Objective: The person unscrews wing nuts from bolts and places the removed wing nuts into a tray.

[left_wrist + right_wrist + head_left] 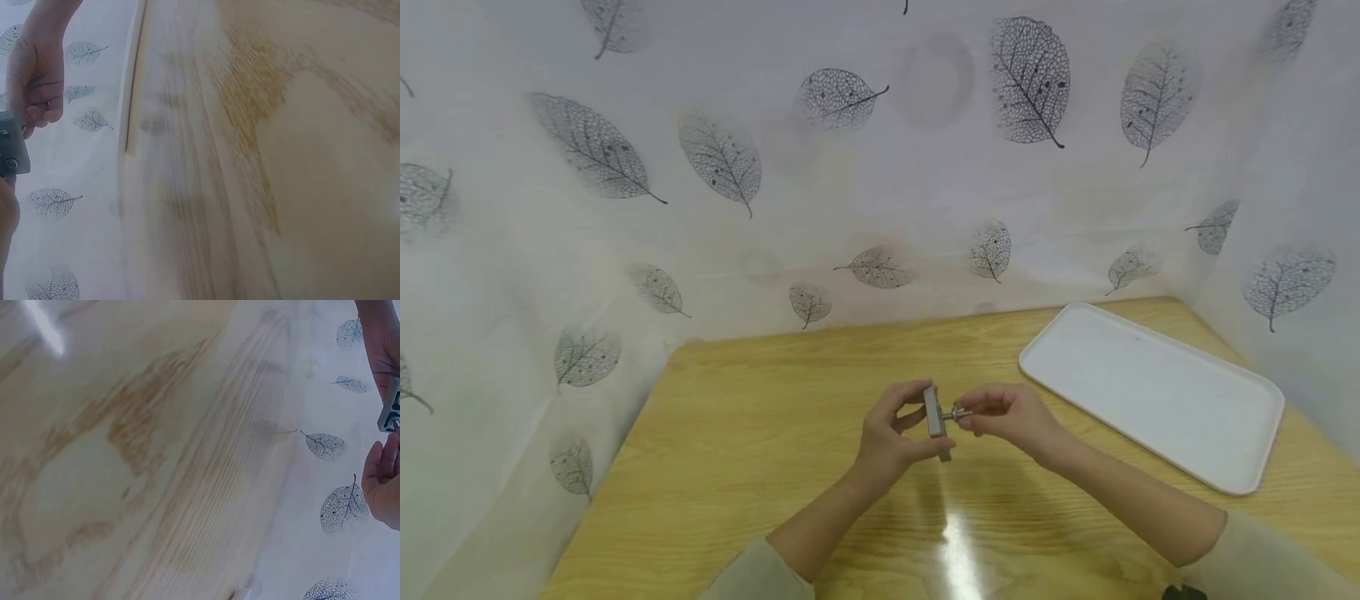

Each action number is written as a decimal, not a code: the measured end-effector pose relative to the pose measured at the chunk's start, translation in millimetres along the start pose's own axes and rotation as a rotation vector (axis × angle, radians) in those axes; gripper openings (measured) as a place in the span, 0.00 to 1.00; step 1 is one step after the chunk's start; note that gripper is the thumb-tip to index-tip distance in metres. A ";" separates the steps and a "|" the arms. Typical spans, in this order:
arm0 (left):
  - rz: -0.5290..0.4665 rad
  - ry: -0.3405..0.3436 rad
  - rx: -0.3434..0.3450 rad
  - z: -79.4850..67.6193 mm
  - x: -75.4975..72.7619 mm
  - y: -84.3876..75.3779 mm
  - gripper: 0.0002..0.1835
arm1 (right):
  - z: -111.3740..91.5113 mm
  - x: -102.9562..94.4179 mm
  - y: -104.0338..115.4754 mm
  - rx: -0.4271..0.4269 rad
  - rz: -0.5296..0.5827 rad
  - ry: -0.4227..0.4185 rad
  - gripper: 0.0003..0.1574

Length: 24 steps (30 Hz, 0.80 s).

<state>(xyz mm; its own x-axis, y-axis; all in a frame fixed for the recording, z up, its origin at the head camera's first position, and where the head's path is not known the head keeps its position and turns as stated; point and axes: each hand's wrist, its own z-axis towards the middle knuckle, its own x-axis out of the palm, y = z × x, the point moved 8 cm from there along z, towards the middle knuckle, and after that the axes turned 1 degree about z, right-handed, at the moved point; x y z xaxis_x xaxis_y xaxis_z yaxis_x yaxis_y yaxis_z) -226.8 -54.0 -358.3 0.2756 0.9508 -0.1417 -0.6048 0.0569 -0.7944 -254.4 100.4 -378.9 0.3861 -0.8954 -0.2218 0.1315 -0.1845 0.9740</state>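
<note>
A grey metal block is held up over the table by my left hand, thumb at its lower part and fingers at its top edge. From the block's right face sticks a small metal bolt-like piece. My right hand pinches the outer end of this piece between thumb and fingers. In the left wrist view the block shows round holes in its face. At the right edge of the right wrist view, the block is partly cut off, above my right hand.
A white rectangular tray lies on the right of the wooden table. Behind the table and along its sides hangs a pale cloth printed with leaves. Something small and dark shows at the bottom edge, by the right sleeve.
</note>
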 end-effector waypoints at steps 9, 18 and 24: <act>-0.002 0.002 0.017 0.3 -0.8 -1.9 0.37 | -2.7 1.4 10.9 -0.170 -0.033 -0.037 0.14; -0.009 0.006 0.027 1.7 -0.1 -3.5 0.37 | -6.6 1.0 17.1 -0.272 -0.080 -0.052 0.11; 0.000 0.005 0.048 2.0 -0.6 -4.3 0.37 | -6.1 1.4 12.1 -0.158 -0.187 -0.071 0.22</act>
<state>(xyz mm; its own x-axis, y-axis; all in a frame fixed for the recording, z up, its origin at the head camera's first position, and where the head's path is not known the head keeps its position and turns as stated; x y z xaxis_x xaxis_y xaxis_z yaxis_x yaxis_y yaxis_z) -225.9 -54.1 -353.6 0.2797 0.9491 -0.1446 -0.6399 0.0720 -0.7651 -246.7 99.5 -367.6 0.2770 -0.8791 -0.3878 0.3376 -0.2888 0.8959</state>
